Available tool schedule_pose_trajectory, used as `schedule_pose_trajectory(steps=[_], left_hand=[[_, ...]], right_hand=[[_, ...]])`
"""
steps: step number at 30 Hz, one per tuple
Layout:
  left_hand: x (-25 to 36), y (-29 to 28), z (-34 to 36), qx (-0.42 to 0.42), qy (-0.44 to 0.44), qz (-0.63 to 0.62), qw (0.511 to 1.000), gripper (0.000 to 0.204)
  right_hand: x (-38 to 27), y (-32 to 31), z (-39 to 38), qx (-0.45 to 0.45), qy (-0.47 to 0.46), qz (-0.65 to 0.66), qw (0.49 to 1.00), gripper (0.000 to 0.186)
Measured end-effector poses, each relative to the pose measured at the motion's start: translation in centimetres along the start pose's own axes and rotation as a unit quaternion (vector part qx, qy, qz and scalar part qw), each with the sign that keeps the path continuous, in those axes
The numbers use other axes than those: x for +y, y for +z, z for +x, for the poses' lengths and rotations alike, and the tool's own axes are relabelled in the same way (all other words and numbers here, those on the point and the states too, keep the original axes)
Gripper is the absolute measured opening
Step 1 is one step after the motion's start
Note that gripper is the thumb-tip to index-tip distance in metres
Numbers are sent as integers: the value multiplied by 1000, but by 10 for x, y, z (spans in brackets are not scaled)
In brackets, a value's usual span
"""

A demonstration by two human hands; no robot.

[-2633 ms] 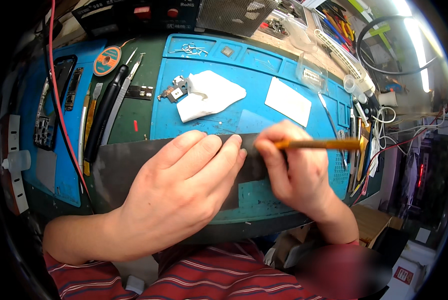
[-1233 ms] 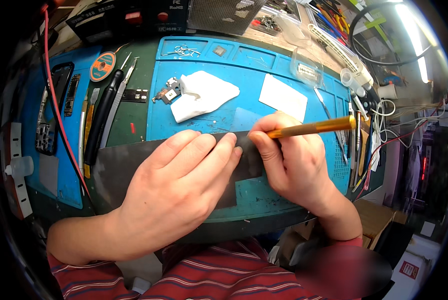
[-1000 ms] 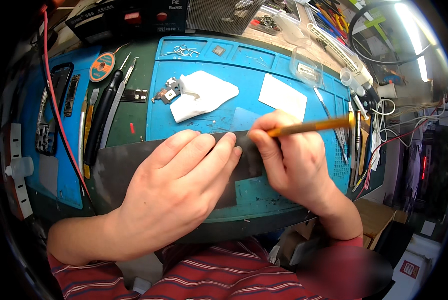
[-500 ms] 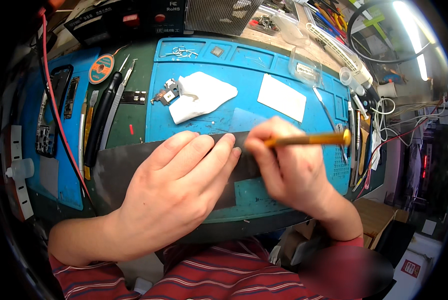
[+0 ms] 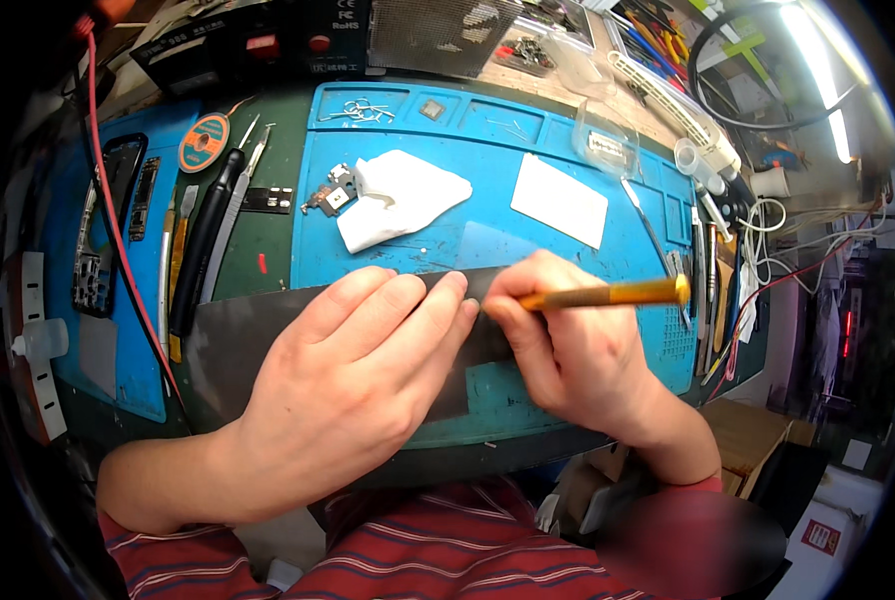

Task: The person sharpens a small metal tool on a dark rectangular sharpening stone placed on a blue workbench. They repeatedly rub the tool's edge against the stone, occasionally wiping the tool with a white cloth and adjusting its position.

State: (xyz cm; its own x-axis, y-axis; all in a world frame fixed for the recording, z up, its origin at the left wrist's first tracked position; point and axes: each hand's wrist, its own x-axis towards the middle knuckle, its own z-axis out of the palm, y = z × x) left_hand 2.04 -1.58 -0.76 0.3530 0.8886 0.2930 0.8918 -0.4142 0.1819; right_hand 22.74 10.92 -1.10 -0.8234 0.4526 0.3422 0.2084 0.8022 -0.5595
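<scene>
My left hand (image 5: pixel 353 370) lies over a dark grey sheet (image 5: pixel 228 335), fingers curled and close together, thumb hidden beneath; what its fingertips grip cannot be made out. Close beside those fingertips, my right hand (image 5: pixel 573 345) is closed round a slim tool with a yellow-orange handle (image 5: pixel 618 294). The handle points right, and the tool's tip is hidden among my fingers, so its kind does not show. Beneath the sheet spreads a blue work mat (image 5: pixel 528 385). Beyond my hands lie a crumpled white tissue (image 5: pixel 408 200) and a small metal-and-black component (image 5: pixel 333 192).
A white rectangular pad (image 5: pixel 560 203) lies on the mat's far right. Tools, including a black-handled one (image 5: pixel 208 235), and a solder wick spool (image 5: pixel 204 143) lie left, beside a phone frame (image 5: pixel 108 220). Thin metal tools (image 5: pixel 708 290) line the right. A dark equipment box (image 5: pixel 248 50) stands behind.
The yellow-orange handle and my right hand have shifted slightly left and toward me. My left hand stays nearly still on the dark sheet.
</scene>
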Motion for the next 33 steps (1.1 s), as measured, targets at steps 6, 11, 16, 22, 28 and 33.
schedule_pose_trajectory(steps=[6, 11, 16, 22, 28, 33], left_hand=[[0, 0, -1, -1, 0, 2, 1000, 52], [1, -1, 0, -11, -1, 1, 1000, 52], [1, 2, 0, 4, -5, -1, 1000, 52], [0, -1, 0, -9, 1, 9, 1000, 52], [-2, 1, -1, 6, -1, -10, 1000, 49], [-14, 0, 2, 60, -12, -90, 994, 43]], right_hand=[[3, 1, 2, -3, -25, -5, 1000, 14], [5, -4, 7, -2, 17, -35, 999, 13], [6, -3, 4, 13, 8, -37, 999, 12], [8, -4, 0, 32, 20, 19, 999, 9], [0, -20, 2, 55, 265, 412, 870, 23], [13, -22, -3, 73, 310, 581, 749, 33]])
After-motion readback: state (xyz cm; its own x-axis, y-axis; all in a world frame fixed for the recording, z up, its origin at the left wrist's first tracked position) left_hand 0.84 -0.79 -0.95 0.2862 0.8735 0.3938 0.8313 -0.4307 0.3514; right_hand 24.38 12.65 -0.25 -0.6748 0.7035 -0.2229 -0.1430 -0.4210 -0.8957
